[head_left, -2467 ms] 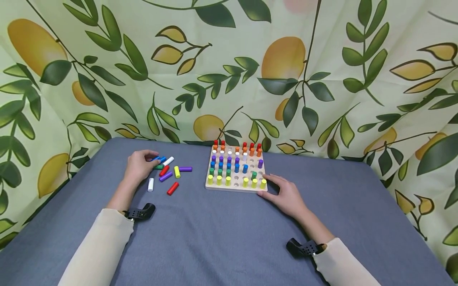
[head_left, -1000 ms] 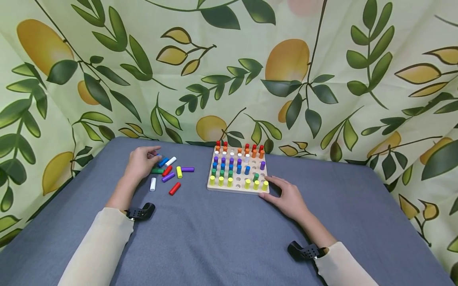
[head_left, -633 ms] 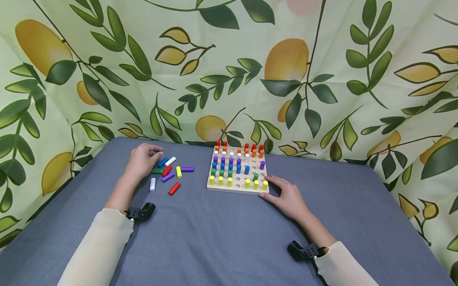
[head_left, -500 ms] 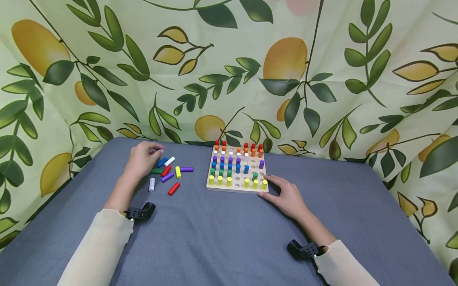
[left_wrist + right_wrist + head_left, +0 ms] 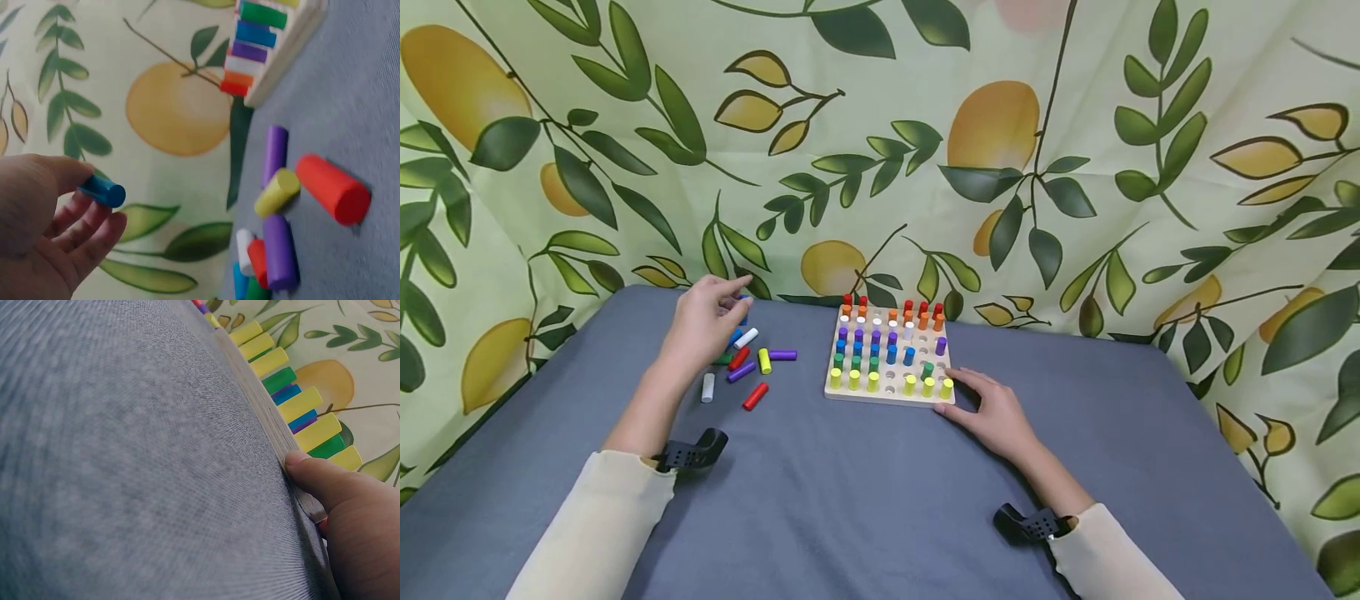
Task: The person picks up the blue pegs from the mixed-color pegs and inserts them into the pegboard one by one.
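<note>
My left hand (image 5: 696,325) is raised above the left group of loose pegs and pinches a blue peg (image 5: 107,191) between thumb and fingers. The peg's free end points away from the palm in the left wrist view. At the middle of the table lies a wooden pegboard (image 5: 887,400) with rows of upright coloured pegs and some bare holes. My right hand (image 5: 992,412) grips the board's near right corner, thumb at the front edge. That thumb (image 5: 312,472) presses the wood in the right wrist view; the other fingers are mostly hidden there.
Loose pegs lie left of the board: a yellow peg (image 5: 764,361), a red peg (image 5: 756,397), a white peg (image 5: 708,388), a purple peg (image 5: 783,355) and several others. A grey cloth (image 5: 850,500) covers the table, and a leaf-and-fruit patterned curtain (image 5: 880,208) hangs behind.
My left hand has gone from reaching into the loose pegs to being lifted above them, carrying the blue peg. My right hand stays at the board's corner.
</note>
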{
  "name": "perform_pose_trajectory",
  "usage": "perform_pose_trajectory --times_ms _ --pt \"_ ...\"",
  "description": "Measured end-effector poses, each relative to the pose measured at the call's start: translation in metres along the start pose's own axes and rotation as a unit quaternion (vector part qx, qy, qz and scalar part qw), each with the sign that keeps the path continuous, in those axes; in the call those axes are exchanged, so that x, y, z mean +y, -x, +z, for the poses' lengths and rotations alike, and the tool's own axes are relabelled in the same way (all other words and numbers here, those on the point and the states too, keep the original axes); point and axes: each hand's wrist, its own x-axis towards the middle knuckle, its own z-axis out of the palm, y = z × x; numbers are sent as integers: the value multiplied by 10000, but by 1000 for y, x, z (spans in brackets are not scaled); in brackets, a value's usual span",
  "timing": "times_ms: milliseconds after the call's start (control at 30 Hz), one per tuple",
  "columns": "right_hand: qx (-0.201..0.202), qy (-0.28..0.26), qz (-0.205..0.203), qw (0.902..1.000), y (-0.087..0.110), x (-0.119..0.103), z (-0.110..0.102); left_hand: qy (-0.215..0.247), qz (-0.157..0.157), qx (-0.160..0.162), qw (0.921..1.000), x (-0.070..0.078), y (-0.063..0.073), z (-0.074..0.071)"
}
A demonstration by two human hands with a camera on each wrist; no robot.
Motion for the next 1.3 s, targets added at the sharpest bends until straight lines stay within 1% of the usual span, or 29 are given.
perform_pose_trajectory --times_ms 133,267,400,567,633,700,800,900,967,1067,1300 --pt "-16 -40 49 10000 0 0 0 108 228 90 9996 15 2 3" --pt "-44 -15 68 10000 -1 0 0 249 367 166 9989 28 3 9" --pt "-31 -54 56 10000 -1 0 1 322 503 129 9981 43 0 15" --pt "-16 -40 42 10000 0 0 1 541 868 140 9947 64 -4 26" --pt "-11 -21 38 10000 0 0 1 643 966 125 9932 72 -5 31" --pt "-16 -26 41 10000 0 0 1 749 1002 40 9921 80 -6 37" --pt "-8 -25 46 10000 0 0 1 836 1026 -187 9910 93 -7 46" --pt "10 -15 59 10000 0 1 1 974 1151 -397 9878 105 -9 56" --pt "21 -24 71 10000 0 1 1 1083 1280 -451 9848 111 -10 63" --pt "7 -39 68 10000 -1 1 2 1182 1388 -486 9820 118 -11 74" --pt "14 -84 -13 10000 -1 1 1 1378 1330 -641 9794 135 -15 98"
